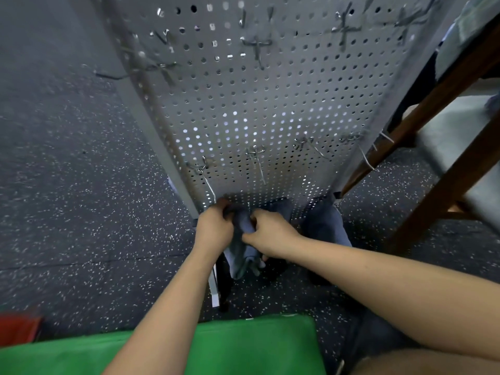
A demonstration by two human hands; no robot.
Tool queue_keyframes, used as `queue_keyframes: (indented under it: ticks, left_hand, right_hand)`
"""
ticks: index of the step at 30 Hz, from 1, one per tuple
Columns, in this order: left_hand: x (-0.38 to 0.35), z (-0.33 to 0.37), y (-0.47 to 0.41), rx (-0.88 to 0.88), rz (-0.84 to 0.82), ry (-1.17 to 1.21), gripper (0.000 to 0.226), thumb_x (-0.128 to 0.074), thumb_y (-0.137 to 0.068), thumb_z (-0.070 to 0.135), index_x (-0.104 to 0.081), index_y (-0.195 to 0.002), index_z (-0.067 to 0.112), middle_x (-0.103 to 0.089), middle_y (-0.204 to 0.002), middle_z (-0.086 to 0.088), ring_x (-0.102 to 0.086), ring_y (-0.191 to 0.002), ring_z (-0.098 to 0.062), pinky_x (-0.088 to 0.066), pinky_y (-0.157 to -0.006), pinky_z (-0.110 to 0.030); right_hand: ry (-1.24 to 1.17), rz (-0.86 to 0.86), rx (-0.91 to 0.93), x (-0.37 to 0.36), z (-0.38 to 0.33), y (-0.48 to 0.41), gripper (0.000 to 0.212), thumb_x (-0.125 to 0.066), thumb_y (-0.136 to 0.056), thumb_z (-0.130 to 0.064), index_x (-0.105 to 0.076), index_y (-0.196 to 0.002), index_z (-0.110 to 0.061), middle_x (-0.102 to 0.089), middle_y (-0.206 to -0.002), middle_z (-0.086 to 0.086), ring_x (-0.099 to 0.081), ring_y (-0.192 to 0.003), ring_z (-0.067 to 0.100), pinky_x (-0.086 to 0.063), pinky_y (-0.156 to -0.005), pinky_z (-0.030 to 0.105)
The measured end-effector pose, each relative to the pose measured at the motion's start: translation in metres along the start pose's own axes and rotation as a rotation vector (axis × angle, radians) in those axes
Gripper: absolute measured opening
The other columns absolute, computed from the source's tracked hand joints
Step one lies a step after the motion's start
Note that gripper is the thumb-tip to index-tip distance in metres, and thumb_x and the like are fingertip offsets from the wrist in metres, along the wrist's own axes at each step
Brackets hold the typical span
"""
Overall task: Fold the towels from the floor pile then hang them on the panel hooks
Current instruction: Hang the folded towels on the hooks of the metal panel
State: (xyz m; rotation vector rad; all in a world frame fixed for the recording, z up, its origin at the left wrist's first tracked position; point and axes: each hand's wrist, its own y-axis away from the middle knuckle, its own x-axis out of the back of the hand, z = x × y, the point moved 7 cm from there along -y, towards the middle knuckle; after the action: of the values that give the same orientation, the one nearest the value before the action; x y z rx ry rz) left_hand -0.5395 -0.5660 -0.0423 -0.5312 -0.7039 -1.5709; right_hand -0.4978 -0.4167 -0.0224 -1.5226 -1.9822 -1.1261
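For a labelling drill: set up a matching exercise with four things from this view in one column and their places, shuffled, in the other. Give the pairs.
Things:
1. blue-grey towel
2. green cloth
3. red object
4. wooden frame

Places:
A. bottom left corner of the view
B. right of the perforated panel
C. gripped by the left hand and right hand at the panel's foot
D. along the bottom edge of the view

Pairs: 1-C, 2-D, 3-A, 4-B.
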Motion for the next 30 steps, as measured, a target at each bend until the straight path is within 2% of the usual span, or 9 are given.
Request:
queue_keyframes:
  ticks: [3,5,8,11,16,19,22,24,30]
  left_hand:
    - [0.002,-0.008,-0.013,-0.003,-0.012,0.023,0.03,-0.064,-0.09,0.016,-0.078,-0.114,0.028,-0.081,-0.108,-0.001,-0.073,-0.103,-0.028,-0.056,-0.084,-0.035]
    - [0.0,-0.005,-0.014,-0.031,-0.008,-0.015,0.03,-0.068,-0.091,0.014,-0.081,-0.114,0.027,-0.081,-0.11,0.001,-0.074,-0.102,-0.025,-0.052,-0.081,-0.029]
    - [-0.009,-0.004,-0.016,-0.051,-0.023,-0.051,0.028,-0.07,-0.094,0.012,-0.083,-0.116,0.023,-0.081,-0.114,-0.001,-0.073,-0.105,-0.024,-0.04,-0.075,-0.019]
    - [-0.014,-0.005,-0.021,-0.02,-0.038,-0.02,0.026,-0.069,-0.097,0.013,-0.083,-0.117,0.021,-0.079,-0.119,-0.004,-0.072,-0.111,-0.026,-0.044,-0.081,-0.023]
    - [-0.011,-0.006,-0.005,0.109,0.12,0.182,0.018,-0.079,-0.091,0.017,-0.085,-0.092,0.034,-0.082,-0.096,0.008,-0.077,-0.098,-0.017,-0.056,-0.08,-0.029]
    - [-0.01,-0.009,0.001,0.171,0.125,0.225,0.014,-0.085,-0.087,0.027,-0.086,-0.1,0.031,-0.083,-0.093,0.005,-0.077,-0.089,-0.014,-0.053,-0.073,-0.027]
    - [-0.006,-0.01,-0.004,0.19,0.065,0.162,0.024,-0.09,-0.081,0.038,-0.085,-0.1,0.025,-0.081,-0.086,0.003,-0.074,-0.076,-0.011,-0.054,-0.068,-0.026]
    - [-0.001,-0.005,-0.005,0.142,0.049,0.04,0.035,-0.088,-0.076,0.046,-0.083,-0.104,0.026,-0.082,-0.09,0.003,-0.077,-0.084,-0.018,-0.06,-0.076,-0.032]
    - [0.017,0.04,0.015,-0.02,0.091,-0.052,0.026,-0.085,-0.08,0.029,-0.076,-0.1,0.016,-0.078,-0.088,-0.006,-0.071,-0.083,-0.03,-0.045,-0.066,-0.032]
  right_hand:
    - [-0.075,0.03,-0.022,-0.008,0.005,-0.005,0.032,-0.074,-0.089,-0.035,-0.053,-0.109,-0.02,-0.068,-0.103,0.003,-0.066,-0.089,0.025,-0.042,-0.062,0.03]
    - [-0.138,0.055,-0.056,-0.01,0.01,-0.007,0.045,-0.075,-0.087,-0.039,-0.054,-0.12,-0.017,-0.071,-0.107,0.006,-0.068,-0.096,0.026,-0.049,-0.069,0.034]
    - [-0.224,0.065,-0.081,-0.016,0.021,-0.007,0.054,-0.079,-0.085,-0.037,-0.051,-0.127,-0.02,-0.072,-0.096,0.002,-0.071,-0.093,0.025,-0.061,-0.081,0.041]
    - [-0.254,0.076,-0.055,-0.014,0.028,-0.007,0.055,-0.082,-0.086,-0.032,-0.054,-0.132,-0.022,-0.067,-0.085,-0.008,-0.069,-0.085,0.018,-0.061,-0.08,0.038]
    - [-0.293,0.141,0.026,0.002,0.023,-0.005,0.041,-0.084,-0.087,-0.032,-0.064,-0.122,-0.028,-0.07,-0.093,-0.009,-0.069,-0.086,0.01,-0.056,-0.08,0.027]
    - [-0.254,0.002,0.042,-0.005,0.024,0.0,0.037,-0.078,-0.094,-0.033,-0.062,-0.126,-0.028,-0.073,-0.098,-0.004,-0.075,-0.078,0.015,-0.063,-0.08,0.035]
    - [-0.235,-0.108,0.013,0.0,0.032,0.007,0.026,-0.073,-0.099,-0.026,-0.06,-0.123,-0.025,-0.076,-0.099,0.002,-0.074,-0.065,0.015,-0.055,-0.054,0.022]
    - [-0.251,-0.131,0.008,0.014,0.033,0.014,0.021,-0.07,-0.101,-0.022,-0.062,-0.121,-0.02,-0.075,-0.091,0.004,-0.069,-0.057,0.012,-0.048,-0.048,0.02]
    - [-0.11,-0.062,0.074,0.07,0.033,0.058,0.02,-0.073,-0.097,-0.026,-0.069,-0.117,-0.024,-0.078,-0.088,-0.005,-0.073,-0.075,0.006,-0.059,-0.075,0.024]
